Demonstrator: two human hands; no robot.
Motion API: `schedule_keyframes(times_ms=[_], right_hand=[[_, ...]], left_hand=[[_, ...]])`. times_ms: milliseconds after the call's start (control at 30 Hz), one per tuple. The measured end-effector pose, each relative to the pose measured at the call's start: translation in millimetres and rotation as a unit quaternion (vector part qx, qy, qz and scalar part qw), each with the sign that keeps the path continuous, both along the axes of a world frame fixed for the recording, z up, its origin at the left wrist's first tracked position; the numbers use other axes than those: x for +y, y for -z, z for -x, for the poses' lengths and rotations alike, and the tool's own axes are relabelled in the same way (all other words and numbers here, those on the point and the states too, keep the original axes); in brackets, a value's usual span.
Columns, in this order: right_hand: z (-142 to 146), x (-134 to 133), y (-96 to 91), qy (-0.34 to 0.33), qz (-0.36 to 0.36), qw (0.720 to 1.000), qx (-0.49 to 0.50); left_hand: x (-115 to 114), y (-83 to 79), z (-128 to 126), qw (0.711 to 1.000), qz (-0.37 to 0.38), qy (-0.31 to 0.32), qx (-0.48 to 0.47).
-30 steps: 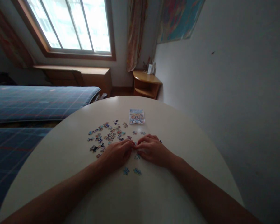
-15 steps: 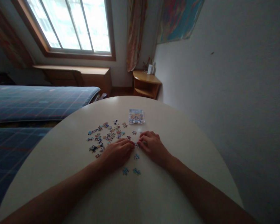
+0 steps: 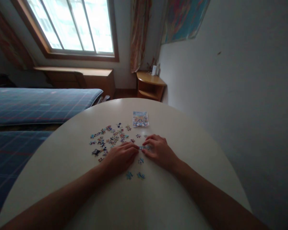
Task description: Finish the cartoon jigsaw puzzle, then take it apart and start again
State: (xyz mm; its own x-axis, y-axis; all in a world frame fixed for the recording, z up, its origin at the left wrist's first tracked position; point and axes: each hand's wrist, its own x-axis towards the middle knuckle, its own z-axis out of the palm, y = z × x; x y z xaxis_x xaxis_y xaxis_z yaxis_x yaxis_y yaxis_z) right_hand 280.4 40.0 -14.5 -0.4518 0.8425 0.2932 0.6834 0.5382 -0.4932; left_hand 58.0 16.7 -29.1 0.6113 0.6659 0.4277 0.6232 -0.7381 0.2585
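Observation:
Both my hands rest on a round white table (image 3: 182, 134), fingertips almost meeting over a small puzzle piece (image 3: 142, 147). My left hand (image 3: 120, 157) lies knuckles up with curled fingers touching that piece. My right hand (image 3: 158, 150) pinches the same piece from the right, fingers bent. Several loose jigsaw pieces (image 3: 110, 139) are scattered just beyond my left hand. Three bluish pieces (image 3: 134, 174) lie nearer me, between my forearms. A small picture card (image 3: 140, 119) lies flat farther back.
A bed with a blue plaid cover (image 3: 38, 105) runs along the left of the table. A wooden corner shelf (image 3: 150, 84) stands by the wall under a curtain. A window (image 3: 74, 25) is at the back, a grey wall on the right.
My right hand has drawn slightly right and back, so the small piece between the fingertips now shows. My left hand has barely moved.

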Motion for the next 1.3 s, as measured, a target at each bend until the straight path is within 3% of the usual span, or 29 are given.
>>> schedule_keyframes(times_ms=[600, 933, 1300], right_hand=[[1, -2, -1.9, 0.011, 0.019, 1.0, -0.002], [-24, 7, -8.8, 0.002, 0.023, 0.999, -0.043], [-21, 9, -4.5, 0.012, 0.04, 0.998, -0.046]], left_hand=[[-2, -5.0, -1, 1.0, 0.011, 0.0, 0.003], [-2, -4.5, -1, 1.0, -0.005, 0.0, -0.01], [-8, -5.4, 1, 0.997, 0.043, 0.039, 0.048]])
